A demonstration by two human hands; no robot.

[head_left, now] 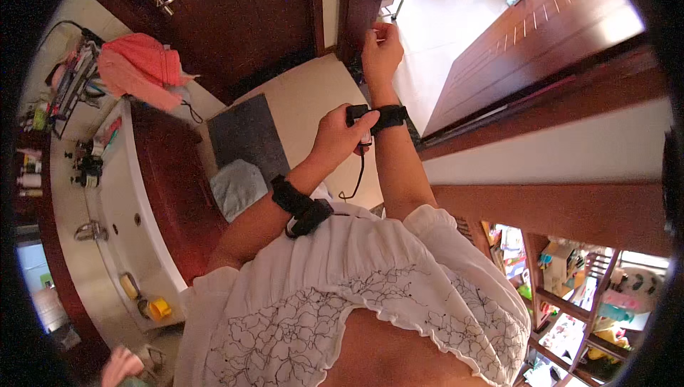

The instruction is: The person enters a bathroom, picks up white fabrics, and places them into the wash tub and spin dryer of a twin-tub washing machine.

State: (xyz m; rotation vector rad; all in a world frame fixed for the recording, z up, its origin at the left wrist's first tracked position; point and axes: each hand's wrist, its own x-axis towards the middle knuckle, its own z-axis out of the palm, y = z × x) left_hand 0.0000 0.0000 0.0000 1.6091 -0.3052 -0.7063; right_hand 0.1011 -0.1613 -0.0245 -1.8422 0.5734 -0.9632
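Observation:
My left hand grips a small black device on the strap around my right wrist. Its thumb lies across the device, and a thin black cable hangs down from it. Beyond it, my right hand is raised near the doorway, fingers curled in loosely with nothing visible in them. A second black device is strapped to my left wrist.
A long white sink runs along the left, with a tap and a yellow cup. Pink cloth hangs past its far end. A grey mat lies ahead; an open wooden door and crowded shelves stand right.

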